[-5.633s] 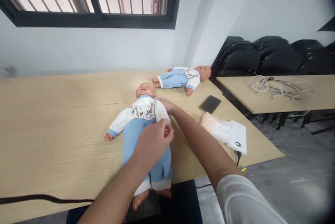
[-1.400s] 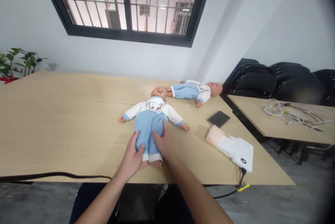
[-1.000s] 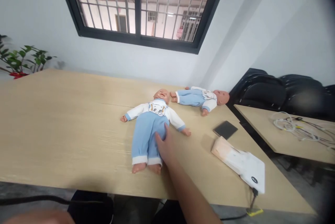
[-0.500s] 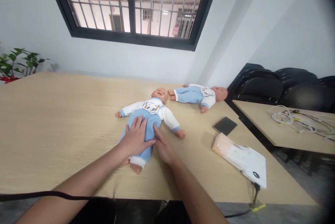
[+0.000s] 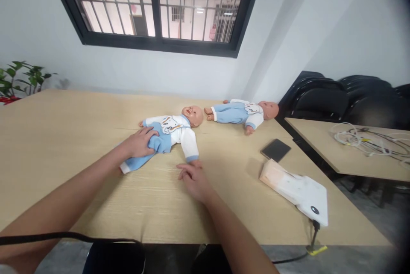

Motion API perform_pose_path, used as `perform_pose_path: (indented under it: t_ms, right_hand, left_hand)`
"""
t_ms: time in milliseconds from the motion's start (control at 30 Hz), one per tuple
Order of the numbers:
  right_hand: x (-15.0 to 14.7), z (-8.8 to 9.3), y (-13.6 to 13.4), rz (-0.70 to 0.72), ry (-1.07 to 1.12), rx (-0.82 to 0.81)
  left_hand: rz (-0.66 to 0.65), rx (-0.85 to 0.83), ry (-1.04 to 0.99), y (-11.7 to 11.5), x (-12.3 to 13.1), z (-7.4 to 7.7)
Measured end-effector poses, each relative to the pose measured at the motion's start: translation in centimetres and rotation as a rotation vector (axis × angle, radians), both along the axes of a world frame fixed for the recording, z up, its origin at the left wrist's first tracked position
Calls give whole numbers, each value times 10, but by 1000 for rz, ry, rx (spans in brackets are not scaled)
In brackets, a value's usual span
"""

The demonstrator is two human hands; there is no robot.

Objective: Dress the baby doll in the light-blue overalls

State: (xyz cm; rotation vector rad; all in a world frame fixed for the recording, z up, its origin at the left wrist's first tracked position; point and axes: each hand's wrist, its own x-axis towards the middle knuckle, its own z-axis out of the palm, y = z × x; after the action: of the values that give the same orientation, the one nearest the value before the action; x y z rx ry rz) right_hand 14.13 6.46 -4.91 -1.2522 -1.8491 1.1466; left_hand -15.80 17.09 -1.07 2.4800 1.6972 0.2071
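Note:
A baby doll (image 5: 171,131) in a white top and blue trousers lies face up on the wooden table (image 5: 96,205), its head toward the right and its legs toward the lower left. My left hand (image 5: 140,141) rests on the doll's blue trousers with its fingers over the cloth; whether it grips any cloth cannot be made out. Near the cuff and hand of the doll's lower arm is my right hand (image 5: 194,178), its index finger stretched out above the table and nothing visible in it.
A second doll (image 5: 235,113) in similar clothes lies by the wall. Right of centre are a dark flat object (image 5: 276,150) and a white device (image 5: 301,190) with a cable. A side table (image 5: 333,150) bears cables; black chairs (image 5: 323,103) stand behind it.
The near doll has turned, its legs swinging to the left. My left hand has moved left and up with its trousers. My right hand has come away from the doll's body.

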Motion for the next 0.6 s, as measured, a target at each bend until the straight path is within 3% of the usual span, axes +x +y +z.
perform_pose_path:
  t_ms: [300, 467, 600]
  right_hand:
    - [-1, 0, -6, 119, -92, 60]
    - [0, 3, -5, 137, -99, 134]
    - [0, 9, -5, 138, -135, 105]
  left_hand:
    - [30, 83, -44, 14, -17, -5]
    - [-87, 47, 33, 44, -68, 3]
    - [-92, 53, 91, 68, -117, 3]
